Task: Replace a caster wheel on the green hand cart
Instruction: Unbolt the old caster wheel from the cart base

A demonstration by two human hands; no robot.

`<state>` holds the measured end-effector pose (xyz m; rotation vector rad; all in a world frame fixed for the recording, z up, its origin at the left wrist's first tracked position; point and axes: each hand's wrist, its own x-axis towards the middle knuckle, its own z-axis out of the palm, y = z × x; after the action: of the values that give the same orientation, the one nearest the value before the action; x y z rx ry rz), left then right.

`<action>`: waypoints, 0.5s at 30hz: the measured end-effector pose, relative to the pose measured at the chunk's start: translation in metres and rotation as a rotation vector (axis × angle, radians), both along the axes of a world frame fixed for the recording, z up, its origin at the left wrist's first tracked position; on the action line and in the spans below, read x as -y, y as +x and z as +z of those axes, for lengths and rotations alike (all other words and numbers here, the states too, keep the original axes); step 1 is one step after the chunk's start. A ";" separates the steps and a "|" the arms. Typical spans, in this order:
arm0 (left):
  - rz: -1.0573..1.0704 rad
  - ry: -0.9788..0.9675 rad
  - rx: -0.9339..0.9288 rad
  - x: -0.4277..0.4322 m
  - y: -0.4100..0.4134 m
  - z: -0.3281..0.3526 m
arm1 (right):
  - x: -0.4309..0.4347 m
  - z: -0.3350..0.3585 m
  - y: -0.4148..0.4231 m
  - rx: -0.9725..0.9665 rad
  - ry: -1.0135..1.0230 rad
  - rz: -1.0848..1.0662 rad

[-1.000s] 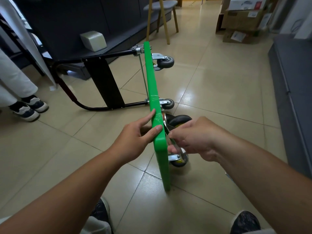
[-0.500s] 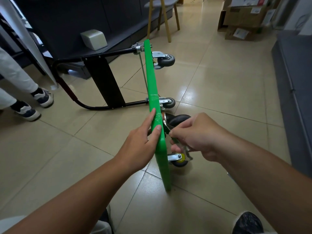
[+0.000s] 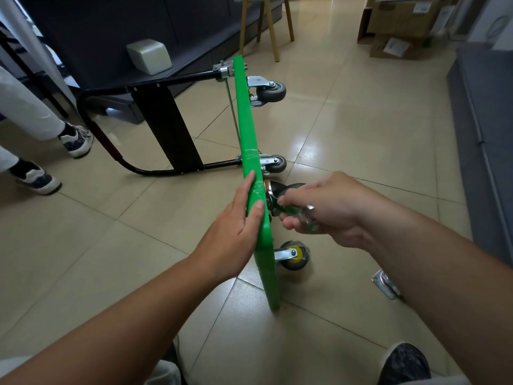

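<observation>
The green hand cart (image 3: 251, 151) stands on its side edge on the tiled floor, its black handle (image 3: 166, 129) folded out to the left. My left hand (image 3: 236, 220) grips the deck's top edge, fingers over it. My right hand (image 3: 324, 207) holds a green-handled tool (image 3: 294, 211) against a black caster (image 3: 280, 188) on the deck's underside. Below my right hand a caster with a yellow hub (image 3: 294, 254) sits on the deck. Two grey casters (image 3: 270, 91) (image 3: 276, 163) are mounted farther along.
A loose caster with a metal plate (image 3: 385, 283) lies on the floor by my right forearm. A person's legs and shoes (image 3: 75, 138) stand at the left. A wooden stool (image 3: 266, 26), cardboard boxes (image 3: 399, 23) and dark low platforms line the room.
My right hand has moved to the right and turned, exposing the green-handled tool. The yellow-hub caster below it is now uncovered. The person's shoes at the left have stepped.
</observation>
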<state>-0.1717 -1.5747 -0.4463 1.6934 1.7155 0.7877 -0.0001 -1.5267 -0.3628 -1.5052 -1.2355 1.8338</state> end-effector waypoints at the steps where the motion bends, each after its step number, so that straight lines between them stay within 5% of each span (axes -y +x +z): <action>1: -0.003 0.004 0.000 0.000 0.001 -0.001 | -0.001 -0.003 -0.002 -0.020 0.000 -0.009; 6: 0.000 0.011 -0.011 0.001 -0.001 -0.003 | 0.008 -0.021 -0.006 -0.042 0.038 0.004; 15: 0.003 -0.003 -0.050 0.002 -0.003 0.003 | 0.035 -0.105 -0.003 0.196 0.379 0.038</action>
<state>-0.1744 -1.5768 -0.4437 1.7231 1.7519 0.7496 -0.0029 -1.5615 -0.4677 -1.4742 -1.6080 1.3952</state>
